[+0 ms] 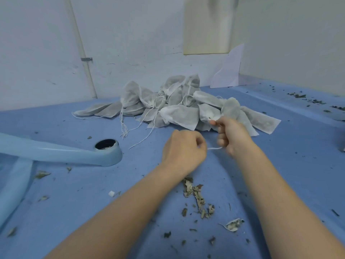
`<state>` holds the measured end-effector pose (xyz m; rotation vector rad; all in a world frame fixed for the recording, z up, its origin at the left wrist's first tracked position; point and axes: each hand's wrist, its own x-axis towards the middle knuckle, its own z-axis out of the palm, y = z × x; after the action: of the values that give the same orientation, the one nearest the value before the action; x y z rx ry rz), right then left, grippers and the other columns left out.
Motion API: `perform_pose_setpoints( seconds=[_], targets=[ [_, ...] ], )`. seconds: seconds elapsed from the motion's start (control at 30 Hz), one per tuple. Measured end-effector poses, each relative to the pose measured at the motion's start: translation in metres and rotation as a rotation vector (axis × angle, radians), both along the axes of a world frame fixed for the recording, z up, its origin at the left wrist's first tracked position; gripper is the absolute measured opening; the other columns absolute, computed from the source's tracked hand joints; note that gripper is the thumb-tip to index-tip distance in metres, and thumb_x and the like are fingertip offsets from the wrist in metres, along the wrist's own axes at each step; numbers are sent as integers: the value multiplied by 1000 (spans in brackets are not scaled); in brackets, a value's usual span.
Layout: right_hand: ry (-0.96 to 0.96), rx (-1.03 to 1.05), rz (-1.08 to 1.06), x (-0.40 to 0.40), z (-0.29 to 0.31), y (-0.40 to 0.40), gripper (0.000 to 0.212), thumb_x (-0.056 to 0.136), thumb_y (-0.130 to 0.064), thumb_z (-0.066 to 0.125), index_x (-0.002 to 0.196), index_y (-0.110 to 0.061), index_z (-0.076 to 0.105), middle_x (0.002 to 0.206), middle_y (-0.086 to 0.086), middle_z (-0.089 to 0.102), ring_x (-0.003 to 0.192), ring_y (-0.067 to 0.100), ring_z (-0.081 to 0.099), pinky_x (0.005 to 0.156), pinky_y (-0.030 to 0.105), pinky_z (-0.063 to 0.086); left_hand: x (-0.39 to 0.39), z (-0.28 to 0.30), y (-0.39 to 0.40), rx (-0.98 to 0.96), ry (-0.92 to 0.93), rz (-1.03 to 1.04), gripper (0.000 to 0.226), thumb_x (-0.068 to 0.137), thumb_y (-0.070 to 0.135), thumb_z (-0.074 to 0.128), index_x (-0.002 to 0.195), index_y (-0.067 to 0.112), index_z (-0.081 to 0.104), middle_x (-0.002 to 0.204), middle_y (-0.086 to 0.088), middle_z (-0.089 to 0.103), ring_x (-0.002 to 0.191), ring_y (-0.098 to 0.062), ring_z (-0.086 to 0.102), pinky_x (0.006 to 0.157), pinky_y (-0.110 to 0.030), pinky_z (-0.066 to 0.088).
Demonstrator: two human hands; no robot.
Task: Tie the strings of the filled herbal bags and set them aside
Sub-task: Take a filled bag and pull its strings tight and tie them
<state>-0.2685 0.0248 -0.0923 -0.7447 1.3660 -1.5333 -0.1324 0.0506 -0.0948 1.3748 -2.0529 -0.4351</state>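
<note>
Left hand (183,150): fingers curled, pinching one end of a white string (214,148). Right hand (232,136): curled round the other end, thumb and forefinger pinching the gathered neck of one herbal bag (230,108). The string runs taut between both hands. That bag sits at the right edge of the pile of bags (168,105); exact count cannot be told, over ten. Loose dried leaves (196,199) lie nearer than the pile on the blue surface (74,202). One pale blue tube (59,153) lies left of the pile. White walls (130,43) stand behind it.
</note>
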Motion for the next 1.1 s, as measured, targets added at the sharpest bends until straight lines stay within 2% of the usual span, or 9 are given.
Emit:
perform_pose_setpoints(
  seconds=[0.1,0.27,0.4,0.47,0.57,0.67,0.73,0.87,1.1],
  targets=[
    [209,-36,157,2,11,8,23,86,-13,48,64,-13,56,47,-8,21,37,7,13,32,17,14,4,5,-9,-119,73,73,35,85,24,61,119,19,57,123,0,55,114,-22,49,92,-33,43],
    [260,-79,510,4,23,22,36,86,-15,45,51,-18,52,48,-7,18,43,9,9,34,17,11,11,18,-16,-466,-15,-34,63,76,21,68,135,18,45,136,-1,42,121,-22,36,99,-30,32],
    [186,-132,611,5,26,25,44,89,-18,45,46,-23,54,45,-10,19,46,11,7,37,18,9,16,24,-9,-385,146,-243,52,74,1,59,125,15,53,118,3,61,107,-12,51,90,-14,33],
    [189,-148,603,6,26,25,42,89,-19,48,48,-23,57,45,-10,19,44,9,10,36,17,10,19,27,-5,-297,171,-244,49,76,-2,52,121,19,52,107,8,66,96,-12,57,84,-17,42],
    [230,-170,541,12,25,23,41,90,-19,54,50,-20,63,46,-11,23,43,7,16,36,16,16,25,32,-1,-299,125,-135,36,82,6,52,115,19,50,93,1,67,87,-26,59,79,-40,47],
    [314,-215,505,20,25,25,36,84,-17,62,48,-20,64,47,-11,28,45,7,21,38,17,21,35,33,3,-352,28,-87,23,85,19,54,107,19,53,76,-3,61,78,-28,55,66,-38,46],
    [365,-230,495,27,24,25,37,83,-15,62,47,-21,59,47,-10,31,45,8,23,39,17,22,42,32,6,-390,-49,-53,19,88,30,52,103,19,54,64,4,51,71,-25,51,54,-31,35],
    [396,-234,464,42,21,25,45,82,-9,56,39,-20,55,46,-10,31,46,10,19,40,18,19,61,23,11,-432,-215,-30,31,98,42,38,95,17,57,67,5,45,74,-23,52,57,-31,30],
    [418,-238,480,75,15,25,44,82,-8,53,39,-19,53,43,-9,29,42,9,18,37,17,20,101,16,21,-365,-288,102,35,98,42,31,70,23,34,62,6,40,70,-22,42,57,-33,25]
  ],
)
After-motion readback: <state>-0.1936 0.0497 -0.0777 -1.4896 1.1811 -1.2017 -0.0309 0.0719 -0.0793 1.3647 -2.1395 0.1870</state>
